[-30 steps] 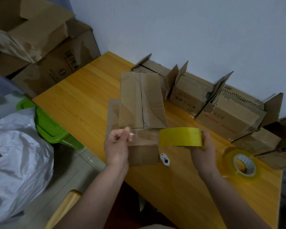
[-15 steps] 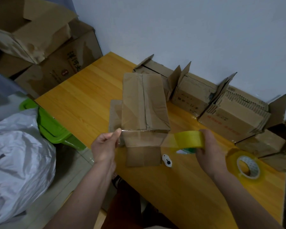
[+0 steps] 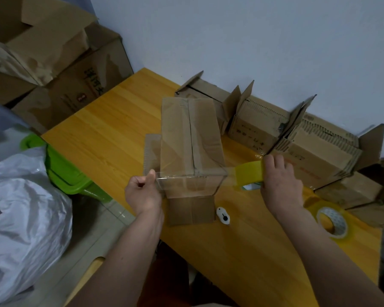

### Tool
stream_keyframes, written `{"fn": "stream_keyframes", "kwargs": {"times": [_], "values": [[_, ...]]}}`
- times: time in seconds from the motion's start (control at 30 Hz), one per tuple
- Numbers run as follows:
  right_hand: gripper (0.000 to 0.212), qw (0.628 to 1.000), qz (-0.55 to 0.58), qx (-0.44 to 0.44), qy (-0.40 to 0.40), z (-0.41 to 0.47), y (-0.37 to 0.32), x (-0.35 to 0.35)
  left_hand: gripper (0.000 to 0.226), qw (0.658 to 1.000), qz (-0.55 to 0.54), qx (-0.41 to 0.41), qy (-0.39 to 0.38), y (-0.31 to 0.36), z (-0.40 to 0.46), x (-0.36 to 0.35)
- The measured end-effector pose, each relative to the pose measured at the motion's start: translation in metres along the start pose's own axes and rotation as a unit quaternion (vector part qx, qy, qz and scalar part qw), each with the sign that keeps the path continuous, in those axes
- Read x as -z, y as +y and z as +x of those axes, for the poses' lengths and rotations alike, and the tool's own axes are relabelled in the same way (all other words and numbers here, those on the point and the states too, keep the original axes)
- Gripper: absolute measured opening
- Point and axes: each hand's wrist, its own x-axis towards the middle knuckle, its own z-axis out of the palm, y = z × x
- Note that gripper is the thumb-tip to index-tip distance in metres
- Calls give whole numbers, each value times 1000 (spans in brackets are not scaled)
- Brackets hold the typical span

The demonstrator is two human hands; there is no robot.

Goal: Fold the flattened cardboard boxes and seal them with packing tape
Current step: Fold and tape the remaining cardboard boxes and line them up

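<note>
Bag (image 3: 20, 209) and green bin (image 3: 62, 171) sit off the desk (image 3: 102, 138) on my far left. Left hand (image 3: 142, 191) pinches the clear tape end at the box (image 3: 191, 147) edge, strip (image 3: 191, 182) stretched across its front. Cutter (image 3: 224, 216) lies just beside it. Right hand (image 3: 279, 182) grips the yellow roll (image 3: 249, 173); spare roll (image 3: 331, 222) further right.

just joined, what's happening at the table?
A person is taping a folded cardboard box on the wooden table. The left hand pinches the free end of a clear tape strip, stretched across the box's near edge. The right hand holds the yellow tape roll. The strip is not yet cut; a small white cutter lies beside the box. A second tape roll sits to the right, more folded boxes along the wall.
</note>
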Motion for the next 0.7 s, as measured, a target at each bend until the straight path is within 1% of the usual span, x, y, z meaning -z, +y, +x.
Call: {"fn": "stream_keyframes", "kwargs": {"times": [0.2,0.37,0.43,0.57,0.7], "values": [[58,1000,-11,-1,-16,11,-3,-4,39,1000,23,-4,5,-7,8,-8],[62,1000,-13,8,-23,17,-9,-10,37,999,38,15,13,-12,14,-4],[59,999,-12,15,-28,17,-13,-15,35,998,48,32,6,-15,14,-3],[57,999,-3,27,-30,19,-12,-26,31,992,86,83,-50,-21,18,-5],[54,999,14,34,-35,17,-12,-29,29,983,129,82,-97,-25,18,-7]]}}
